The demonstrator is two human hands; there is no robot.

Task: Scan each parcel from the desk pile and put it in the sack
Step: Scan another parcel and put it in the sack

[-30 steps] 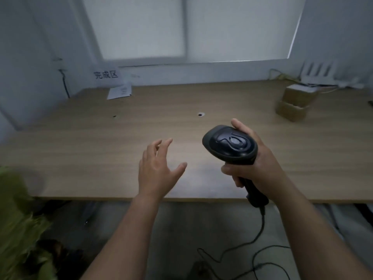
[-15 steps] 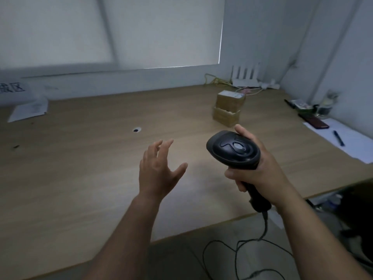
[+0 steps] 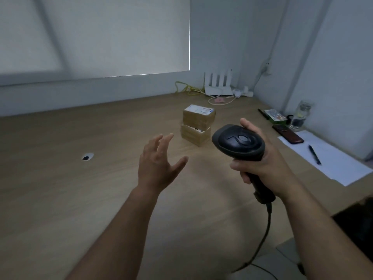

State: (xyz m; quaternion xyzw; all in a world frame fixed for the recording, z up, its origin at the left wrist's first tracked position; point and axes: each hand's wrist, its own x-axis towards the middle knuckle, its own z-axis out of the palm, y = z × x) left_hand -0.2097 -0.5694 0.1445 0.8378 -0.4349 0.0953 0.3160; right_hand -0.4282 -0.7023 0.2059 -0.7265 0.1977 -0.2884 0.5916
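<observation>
Your right fingers (image 3: 240,166) are curling tight round the handle of a black scanner (image 3: 238,142), with the thumb lying along the far side of its rounded head. Your right hand (image 3: 268,164) is holding it upright above the desk (image 3: 80,199). Its cable (image 3: 264,235) is hanging from the base of the handle toward the desk's near edge.

Your left fingers (image 3: 161,143) are spreading wide and loose, holding nothing, with the thumb out to the right. Your left hand (image 3: 157,168) is hovering over the desk with its back toward you, just left of the scanner and not touching it.

Beyond both hands, two brown parcels (image 3: 198,118) are sitting stacked on the desk. The upper one is turned slightly askew and is carrying a white label on top. The stack is standing apart from your hands, showing in the gap between them.

Further out, a white router (image 3: 218,88) with upright aerials is standing against the back wall beside tangled yellow wires. Along the right side, a dark phone (image 3: 287,134) is lying at the edge of white paper (image 3: 333,172), and a pen (image 3: 314,154) is lying on the paper. A clear jar (image 3: 300,116) is standing behind them. A small round hole (image 3: 87,157) is showing in the desk to the left. A pale blind (image 3: 101,37) is covering the window.
</observation>
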